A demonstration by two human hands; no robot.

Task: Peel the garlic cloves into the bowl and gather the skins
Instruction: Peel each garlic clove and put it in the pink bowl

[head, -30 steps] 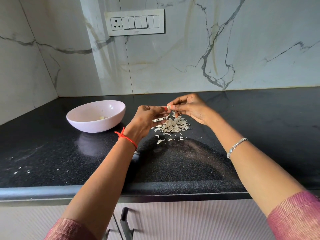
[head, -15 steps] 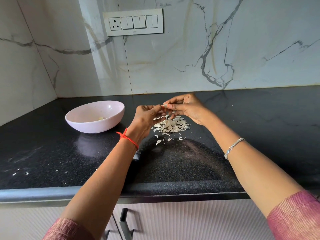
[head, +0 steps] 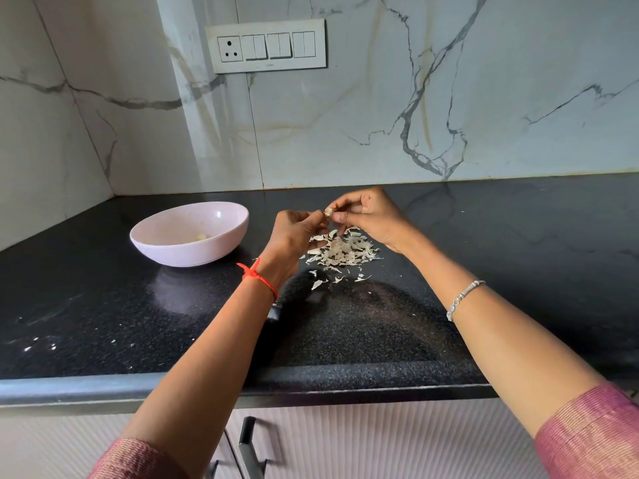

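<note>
A small garlic clove point(head: 328, 211) is pinched between the fingertips of both hands, in the air just above the heap of skins. The left hand point(head: 294, 236) grips it from the left with thumb and curled fingers. The right hand point(head: 370, 216) nips it from the right, its other fingers folded under. The clove is pale, cream to off-white and lumpy; it is too small to tell whether skin clings to it.

Under the hands the skins point(head: 342, 252) lie in a loose heap on the countertop. They are thin, dry, whitish flakes, curled and pointed, with a few strays on the near side. To the left stands the bowl point(head: 193, 254), round, shallow, smooth and glossy pale pink. One yellowish peeled clove point(head: 201, 237) lies at its bottom.

The countertop point(head: 103, 305) is polished black speckled stone with a rounded near edge and some white crumbs at the near left. A red thread point(head: 259, 276) circles the left wrist and a silver bracelet point(head: 463, 299) the right. At the far side rises a white marble wall point(head: 380, 115) with grey veins, carrying a white switch panel point(head: 266, 46).
</note>
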